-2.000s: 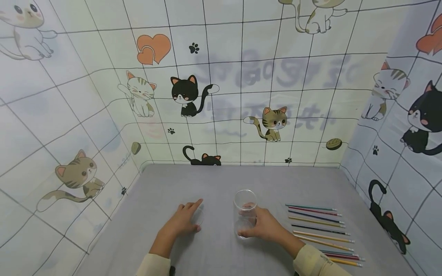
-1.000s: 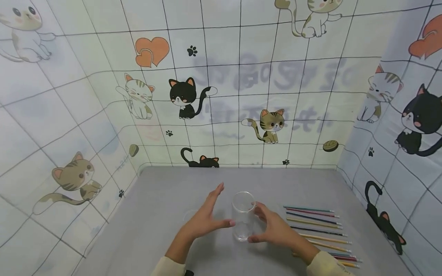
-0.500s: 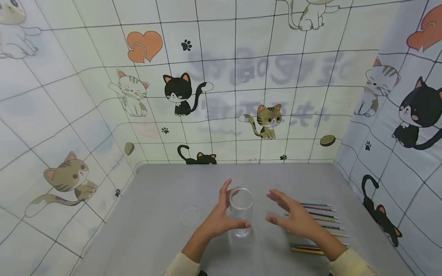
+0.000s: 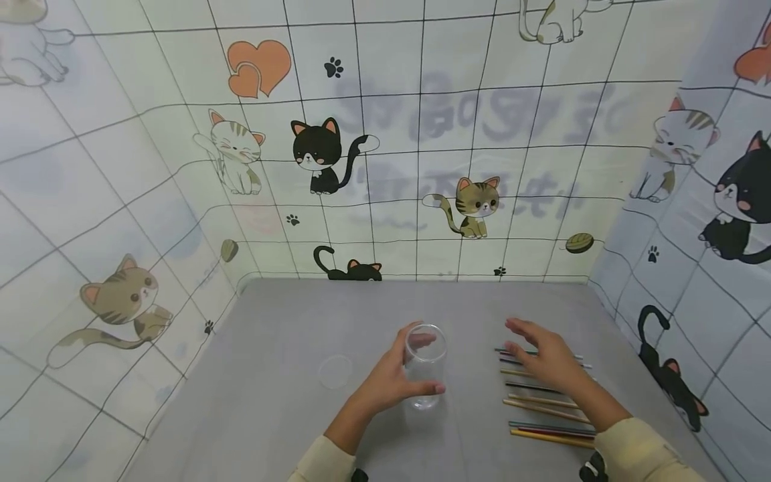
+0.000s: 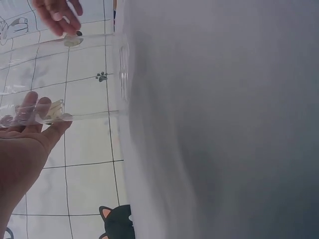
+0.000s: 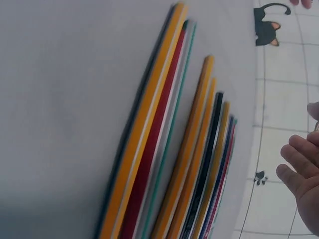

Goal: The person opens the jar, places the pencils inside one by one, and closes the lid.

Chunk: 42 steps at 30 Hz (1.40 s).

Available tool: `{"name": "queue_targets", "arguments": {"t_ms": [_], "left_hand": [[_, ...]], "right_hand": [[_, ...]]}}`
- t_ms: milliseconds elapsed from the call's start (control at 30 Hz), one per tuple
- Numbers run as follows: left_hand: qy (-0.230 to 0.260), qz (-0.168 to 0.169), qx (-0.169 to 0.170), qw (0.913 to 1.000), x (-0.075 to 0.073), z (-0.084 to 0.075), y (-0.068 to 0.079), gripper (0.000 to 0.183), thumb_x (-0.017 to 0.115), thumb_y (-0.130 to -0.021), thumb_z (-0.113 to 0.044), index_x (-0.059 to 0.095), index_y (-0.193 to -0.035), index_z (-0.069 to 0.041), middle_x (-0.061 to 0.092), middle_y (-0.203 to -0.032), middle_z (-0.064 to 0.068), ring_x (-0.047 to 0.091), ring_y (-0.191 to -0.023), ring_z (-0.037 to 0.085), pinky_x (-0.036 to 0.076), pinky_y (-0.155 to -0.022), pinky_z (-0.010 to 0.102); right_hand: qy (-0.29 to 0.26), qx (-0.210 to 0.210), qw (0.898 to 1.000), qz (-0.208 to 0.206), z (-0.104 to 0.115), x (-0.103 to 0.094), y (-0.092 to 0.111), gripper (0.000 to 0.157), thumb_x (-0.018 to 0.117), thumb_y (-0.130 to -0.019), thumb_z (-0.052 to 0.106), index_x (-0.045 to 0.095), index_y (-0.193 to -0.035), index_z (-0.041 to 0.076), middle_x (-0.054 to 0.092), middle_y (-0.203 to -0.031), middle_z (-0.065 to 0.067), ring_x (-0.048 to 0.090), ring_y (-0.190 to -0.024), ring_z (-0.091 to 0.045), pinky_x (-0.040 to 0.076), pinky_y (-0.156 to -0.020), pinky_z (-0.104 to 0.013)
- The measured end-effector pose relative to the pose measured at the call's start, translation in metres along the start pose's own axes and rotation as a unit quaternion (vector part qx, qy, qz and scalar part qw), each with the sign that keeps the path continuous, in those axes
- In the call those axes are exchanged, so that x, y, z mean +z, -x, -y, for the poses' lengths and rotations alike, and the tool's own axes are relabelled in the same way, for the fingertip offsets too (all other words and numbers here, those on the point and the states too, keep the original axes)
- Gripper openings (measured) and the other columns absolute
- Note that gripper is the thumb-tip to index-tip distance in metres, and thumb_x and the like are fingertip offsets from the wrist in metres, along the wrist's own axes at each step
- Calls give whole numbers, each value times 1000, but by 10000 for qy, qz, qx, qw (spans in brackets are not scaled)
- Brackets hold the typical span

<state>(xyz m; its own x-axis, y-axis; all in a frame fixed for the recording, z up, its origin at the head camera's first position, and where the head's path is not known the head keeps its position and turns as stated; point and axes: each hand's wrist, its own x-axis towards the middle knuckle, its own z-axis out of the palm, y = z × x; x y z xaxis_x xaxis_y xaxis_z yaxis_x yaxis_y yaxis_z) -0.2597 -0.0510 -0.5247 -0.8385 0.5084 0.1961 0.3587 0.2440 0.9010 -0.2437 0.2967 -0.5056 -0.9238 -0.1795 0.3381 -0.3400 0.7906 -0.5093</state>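
From my end, the head camera gives me the person's left hand (image 4: 394, 378) grasping a tall clear container (image 4: 425, 365), the thumb across its near side and the fingers round the far side. The container stands upright near the middle of the grey bench (image 4: 271, 335), its round rim uppermost, between the two hands. I can't quite tell from here whether its base sits fully on the surface; the left wrist view turns it sideways and the clear wall blurs there. The right hand (image 4: 551, 358) is released, fingers apart and slightly bent, holding nothing, raised over the far part of a row of pencils (image 6: 184, 144). In the right wrist view I see those fingers against the backdrop (image 4: 391, 254), well apart from the pencils. They lie side by side on the bench, yellow, red, green, dark blue and black, the nearest few bunched together and the forearm covering some of their right ends. To the left of the container, beyond the left wrist, I make out a faint clear round piece (image 4: 334, 371) lying on the bench. Pale yellow sleeves (image 4: 644, 455) cover both forearms, and the white backdrop carries grid lines and cartoon cats.
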Motion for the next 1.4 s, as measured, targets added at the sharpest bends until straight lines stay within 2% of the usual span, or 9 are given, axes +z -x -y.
{"name": "queue_targets", "arguments": {"t_ms": [200,400,533,633,767,867,1033,1233,1400], "left_hand": [[150,36,-45,9999,1,-6,-2,108,100,-83,-38,31,-166,-42,60,-162,3,60,-146,37,47,-121,55],[-161,-52,-96,9998,0,-8,-10,102,99,-84,-40,34,-163,-41,61,-159,-11,60,-145,27,48,-122,55],[-186,-131,-24,9997,-5,-10,-17,95,98,-85,-40,40,-160,-32,63,-157,-8,60,-146,27,46,-126,57],[-58,-124,25,9999,-8,-12,-21,92,97,-86,-39,42,-159,-26,63,-157,2,58,-148,33,43,-129,59],[-53,-121,-42,9999,-10,-12,-23,90,97,-86,-39,43,-157,-27,63,-156,2,58,-149,32,42,-129,59],[-55,-140,-122,9998,-10,-12,-22,88,97,-85,-39,45,-155,-28,64,-153,-4,58,-148,32,42,-130,57],[-16,-156,-257,9995,-8,-11,-19,88,98,-84,-40,46,-154,-30,65,-151,-9,59,-147,32,43,-129,57],[14,-134,-259,9996,-5,-7,-14,91,98,-84,-39,46,-156,-21,65,-152,-1,61,-144,32,44,-128,58],[42,-117,-354,9993,1,-3,-7,91,99,-84,-37,46,-157,-23,65,-150,-5,61,-143,28,44,-129,57]], "right_hand": [[426,-28,9990,101,-22,-3,3,47,78,-104,13,65,-145,-7,73,-139,-27,70,-127,-50,59,-103,-65],[644,-174,9971,355,-32,-13,1,27,84,-97,8,78,-122,-2,79,-116,-15,78,-106,-39,65,-89,-55],[615,-202,9928,1005,-28,-28,-1,10,87,-94,10,82,-102,8,74,-97,2,71,-85,-14,62,-74,-35],[342,-179,9852,1668,-25,-37,3,11,89,-91,11,79,-91,15,70,-89,9,62,-77,0,56,-67,-26],[-97,35,9670,2546,-23,-37,14,20,92,-87,11,74,-83,20,70,-82,13,59,-73,2,53,-64,-24],[-139,297,9551,2946,-20,-31,22,24,95,-84,14,72,-81,21,67,-79,13,56,-71,-1,49,-63,-24],[303,454,9519,3014,-9,-24,29,28,96,-81,15,69,-77,22,62,-76,11,52,-70,-4,44,-62,-26],[734,789,9430,3147,4,-15,36,31,96,-80,13,68,-71,23,61,-72,11,52,-68,-8,43,-62,-28],[931,254,9481,3028,4,-7,47,31,93,-79,8,68,-67,23,59,-66,15,47,-61,-3,42,-57,-26]]}}
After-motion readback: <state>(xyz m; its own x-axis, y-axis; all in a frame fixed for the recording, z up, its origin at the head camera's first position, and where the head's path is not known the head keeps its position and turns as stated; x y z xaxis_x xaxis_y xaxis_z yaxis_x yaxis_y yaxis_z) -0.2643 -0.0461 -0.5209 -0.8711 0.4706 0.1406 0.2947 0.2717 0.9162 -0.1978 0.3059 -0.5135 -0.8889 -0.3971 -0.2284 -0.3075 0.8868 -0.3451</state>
